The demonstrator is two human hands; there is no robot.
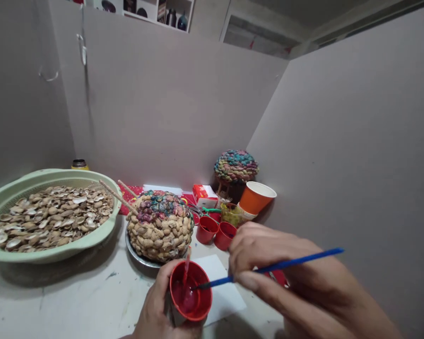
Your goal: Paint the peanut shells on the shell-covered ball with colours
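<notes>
My left hand (159, 306) is wrapped round a red cup (207, 306) with some reddish liquid in its bottom. A thin reddish stick (187, 263) leans inside that cup. Between the fingers of my right hand (268, 263) is a blue paintbrush (297, 261), its dark tip reaching into the cup. Just beyond, a dome covered in peanut shells (162, 235) rests in a metal bowl (141, 260); its top is painted in purple, teal and pink, while its lower rows are plain. Two rope-wrapped sticks (118, 197) stand by its left side.
A green colander (53, 247) of peanut shells stands left. Behind my right hand are red cups (207, 229), a tub with yellow-green contents (232, 214), an orange paper cup (256, 200) and a painted shell dome (236, 165). White paper (226, 301) lies underneath. Grey panels (162, 94) enclose the table.
</notes>
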